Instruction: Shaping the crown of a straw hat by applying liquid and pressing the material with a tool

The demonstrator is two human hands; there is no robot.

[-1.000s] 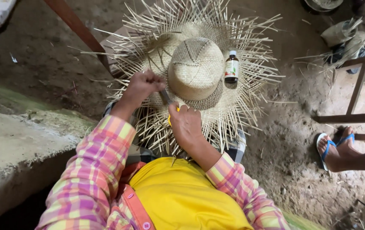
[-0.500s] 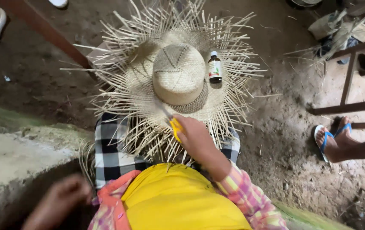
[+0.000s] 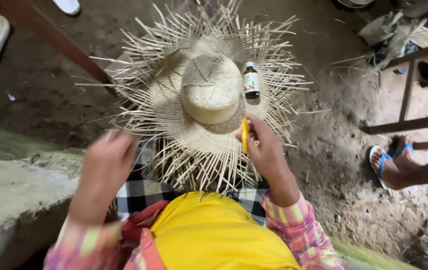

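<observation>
Dirt floor (image 3: 49, 95): one hat (image 3: 209, 95), one bottle (image 3: 251, 81); right fingers (image 3: 254, 131) around yellow tool (image 3: 244, 134) (left (image 3: 105, 167) blurred).

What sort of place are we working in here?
Likely a rustic weaving spot with a bare dirt floor: a half-woven straw hat, loose straw scraps, and rough wooden furniture legs.

Right hand (image 3: 266, 150) with yellow tool (image 3: 244, 134) over straw hat (image 3: 209, 100)

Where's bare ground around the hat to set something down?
Bare dirt lies right of the hat, between its loose straws and another person's sandalled foot. More lies upper left, beyond the wooden bar. The brim is crowded: bottle, right hand, left hand.
</observation>
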